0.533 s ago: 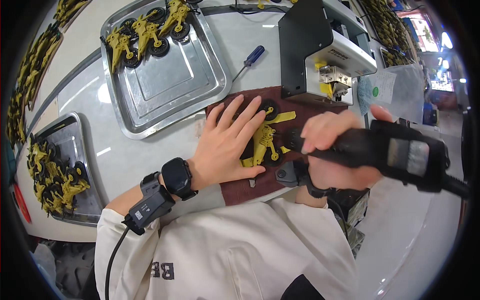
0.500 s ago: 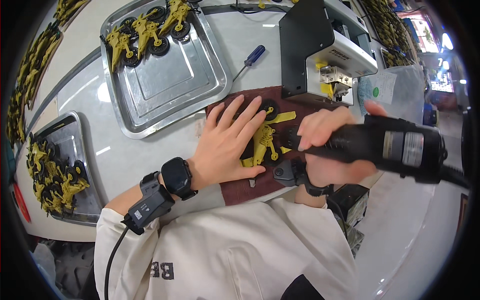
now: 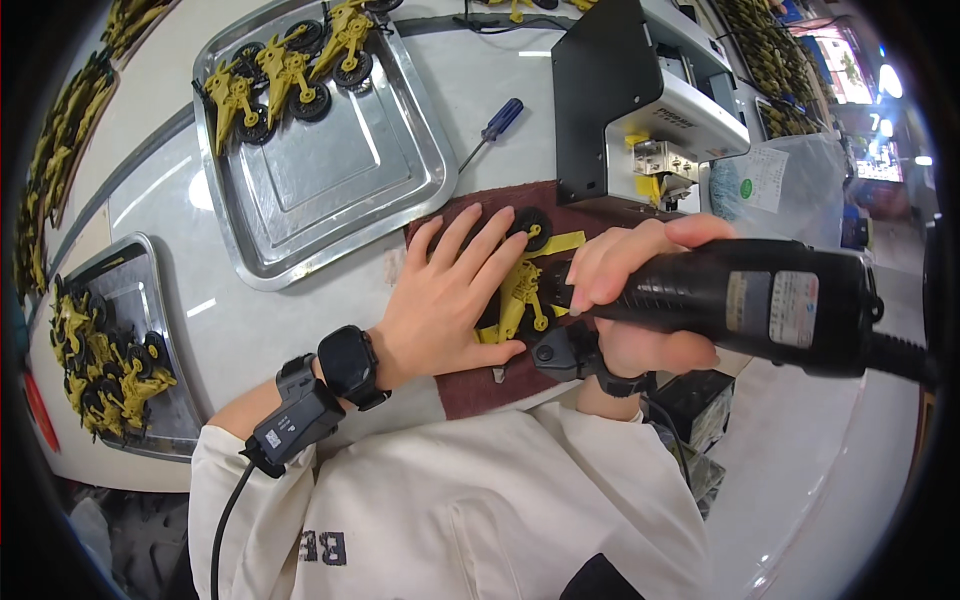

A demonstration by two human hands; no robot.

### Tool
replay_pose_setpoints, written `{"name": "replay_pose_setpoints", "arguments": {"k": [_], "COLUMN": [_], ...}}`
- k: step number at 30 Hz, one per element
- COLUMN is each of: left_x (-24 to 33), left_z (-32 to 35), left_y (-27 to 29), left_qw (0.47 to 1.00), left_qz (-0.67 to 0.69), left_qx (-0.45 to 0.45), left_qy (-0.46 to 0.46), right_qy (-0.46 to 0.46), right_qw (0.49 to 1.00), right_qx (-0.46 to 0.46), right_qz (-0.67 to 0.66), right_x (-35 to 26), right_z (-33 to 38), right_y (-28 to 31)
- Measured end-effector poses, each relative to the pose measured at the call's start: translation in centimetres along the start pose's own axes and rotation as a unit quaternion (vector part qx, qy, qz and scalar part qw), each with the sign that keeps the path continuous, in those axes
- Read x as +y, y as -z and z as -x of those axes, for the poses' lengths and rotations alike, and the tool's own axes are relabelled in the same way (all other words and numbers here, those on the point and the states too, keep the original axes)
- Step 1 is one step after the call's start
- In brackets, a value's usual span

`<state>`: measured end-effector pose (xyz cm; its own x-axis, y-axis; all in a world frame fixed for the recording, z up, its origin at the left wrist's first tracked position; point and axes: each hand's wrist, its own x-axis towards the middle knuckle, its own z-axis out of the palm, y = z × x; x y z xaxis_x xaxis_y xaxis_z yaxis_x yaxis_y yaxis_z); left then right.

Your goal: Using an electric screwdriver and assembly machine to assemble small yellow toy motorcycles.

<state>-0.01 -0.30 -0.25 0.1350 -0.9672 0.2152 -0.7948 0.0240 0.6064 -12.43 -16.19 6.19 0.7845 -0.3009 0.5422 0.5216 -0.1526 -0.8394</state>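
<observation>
My left hand (image 3: 437, 280) lies flat with fingers spread over a yellow and black toy motorcycle (image 3: 519, 300), pressing it against a dark red mat (image 3: 470, 388). Part of the toy, including most of its left side, is hidden under the palm and fingers. In my right hand (image 3: 640, 270) is a black electric screwdriver (image 3: 700, 290), held level with its nose pointing left at the toy. Its tip meets or nearly meets the toy's right side; I cannot tell whether it touches a screw. A black wheel (image 3: 531, 229) shows beyond my left fingertips.
A large metal tray (image 3: 310, 270) holding several toy motorcycles (image 3: 288, 80) stands at the far left. Another tray (image 3: 165, 330) at left is piled with more. A blue-handled screwdriver (image 3: 503, 118) lies near a black and white machine (image 3: 610, 110). A plastic bag (image 3: 800, 185) sits right.
The electric screwdriver and my right hand have shifted slightly left, closer to the toy. My left hand stays spread on it. The whole view has moved a little.
</observation>
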Motion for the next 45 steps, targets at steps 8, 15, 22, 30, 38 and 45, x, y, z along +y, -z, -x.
{"name": "replay_pose_setpoints", "arguments": {"k": [8, 15, 22, 30, 38, 45], "left_x": [0.0, 0.2, 0.1, 0.0, -0.2, -0.4], "left_z": [0.2, 0.1, 0.3, 0.2, 0.4, 0.2], "left_y": [0.1, 0.2, 0.1, 0.3, 0.1, 0.1], "left_qw": [1.000, 1.000, 1.000, 0.998, 0.997, 0.997], "left_qz": [-0.015, -0.012, 0.003, 0.042, 0.055, 0.062], "left_qx": [0.013, 0.004, 0.011, 0.035, 0.051, 0.035], "left_qy": [-0.008, -0.011, -0.001, -0.009, -0.010, -0.002], "right_qy": [0.135, 0.083, 0.051, 0.070, 0.078, 0.065], "right_qw": [0.959, 0.893, 0.977, 0.996, 0.989, 0.991], "right_qx": [0.246, 0.352, 0.195, 0.055, 0.049, 0.108], "right_qz": [0.046, 0.268, 0.070, -0.029, -0.118, -0.038], "right_x": [-4.3, -4.5, -4.9, -2.1, 1.1, 0.8], "right_z": [-0.8, -5.3, -2.0, -1.9, -2.3, -1.1], "right_y": [0.5, 4.8, 1.0, -3.8, -3.3, -3.4]}}
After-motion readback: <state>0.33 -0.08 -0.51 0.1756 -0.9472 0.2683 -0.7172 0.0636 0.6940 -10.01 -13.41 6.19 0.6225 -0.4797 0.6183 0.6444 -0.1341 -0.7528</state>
